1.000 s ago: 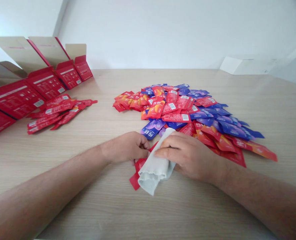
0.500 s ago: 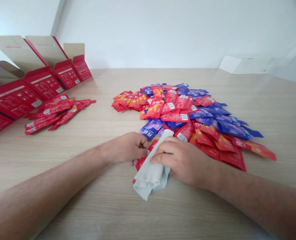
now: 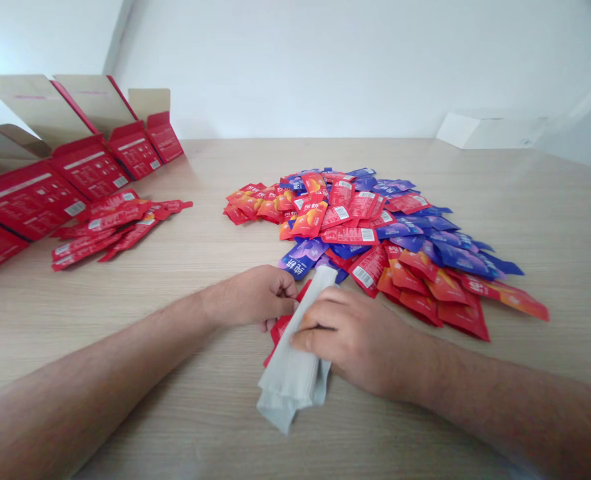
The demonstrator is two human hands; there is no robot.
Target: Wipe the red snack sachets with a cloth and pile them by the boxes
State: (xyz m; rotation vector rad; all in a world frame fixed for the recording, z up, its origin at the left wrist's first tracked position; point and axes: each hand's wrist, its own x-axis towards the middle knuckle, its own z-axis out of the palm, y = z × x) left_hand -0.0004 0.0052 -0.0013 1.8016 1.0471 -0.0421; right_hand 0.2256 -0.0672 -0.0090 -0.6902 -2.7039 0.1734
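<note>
My left hand (image 3: 255, 297) is closed, with its thumb and fingers gripping the left edge of a red sachet (image 3: 278, 328). Over that sachet lies a folded white cloth (image 3: 292, 373), which hides most of it. My right hand (image 3: 360, 337) is shut on the cloth, its fingers pressed on the upper half while the lower folds hang toward me. Just beyond both hands spreads a heap of flat sachets, some red and orange (image 3: 370, 267), others blue and purple (image 3: 302, 259).
Open red cardboard boxes (image 3: 88, 168) stand in a row at the left, lids raised. Beside them is a small stack of red sachets (image 3: 112, 233). A white box-like object (image 3: 490, 132) sits against the wall at the back right of the wooden table (image 3: 205, 413).
My right hand has slid the white cloth down toward me along the red sachet. The left hand stays in place, holding the sachet's edge.
</note>
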